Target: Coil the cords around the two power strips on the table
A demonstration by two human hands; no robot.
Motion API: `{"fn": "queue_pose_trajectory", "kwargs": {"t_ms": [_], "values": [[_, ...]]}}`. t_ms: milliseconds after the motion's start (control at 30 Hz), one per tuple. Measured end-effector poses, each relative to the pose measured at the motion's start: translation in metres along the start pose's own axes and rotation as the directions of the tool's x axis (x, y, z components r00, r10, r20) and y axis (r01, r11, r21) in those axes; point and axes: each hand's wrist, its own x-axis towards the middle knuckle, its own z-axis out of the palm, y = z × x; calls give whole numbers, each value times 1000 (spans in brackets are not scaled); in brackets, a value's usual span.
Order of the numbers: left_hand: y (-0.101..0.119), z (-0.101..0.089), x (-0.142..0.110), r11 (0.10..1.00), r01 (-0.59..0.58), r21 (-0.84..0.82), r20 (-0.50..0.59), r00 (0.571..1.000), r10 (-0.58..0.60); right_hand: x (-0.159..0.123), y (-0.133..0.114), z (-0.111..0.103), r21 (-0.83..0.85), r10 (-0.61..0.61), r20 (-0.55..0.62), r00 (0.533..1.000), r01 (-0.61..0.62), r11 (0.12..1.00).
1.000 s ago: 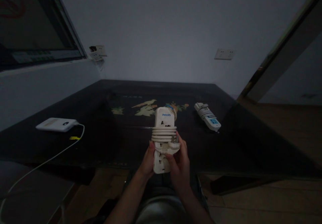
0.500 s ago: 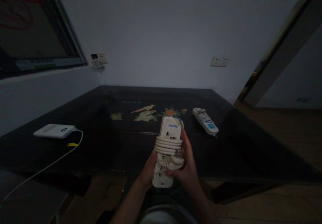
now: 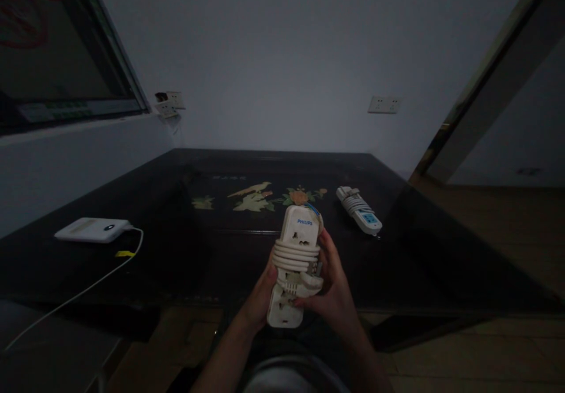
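Observation:
Between my two hands is a white power strip [image 3: 302,228] marked PHILIPS, held up over the table's near edge and tilted slightly. Its white cord [image 3: 295,255] is wound around the middle, and the plug [image 3: 309,285] lies across the lower sockets. My left hand [image 3: 263,293] is closed on the strip's left side. On the right side, my right hand [image 3: 330,284] grips it, the thumb by the plug and lower sockets, the other fingers along the edge and partly hidden. A blue wire [image 3: 313,209] shows at the top end.
A second power strip [image 3: 359,209], cord wrapped, lies to the right on the dark table [image 3: 212,263]. At left lies a white power bank [image 3: 90,230] with a white cable [image 3: 101,277] trailing off the front edge, beside a yellow tag [image 3: 125,253]. Wall sockets [image 3: 384,105] are behind.
The view has shifted slightly. Both hands keep the power strip in nearly the same place, with almost the same grip.

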Motion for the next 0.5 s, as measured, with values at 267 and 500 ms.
{"fn": "queue_pose_trajectory", "kwargs": {"t_ms": [267,500], "values": [[0,1,0,999,-10,-32,-59,998,8,-1,5,0,42,25,-26,999,-23,999],[-1,4,-1,997,-56,-59,-99,994,50,-3,9,3,-13,2,-1,1000,-2,1000]]}}
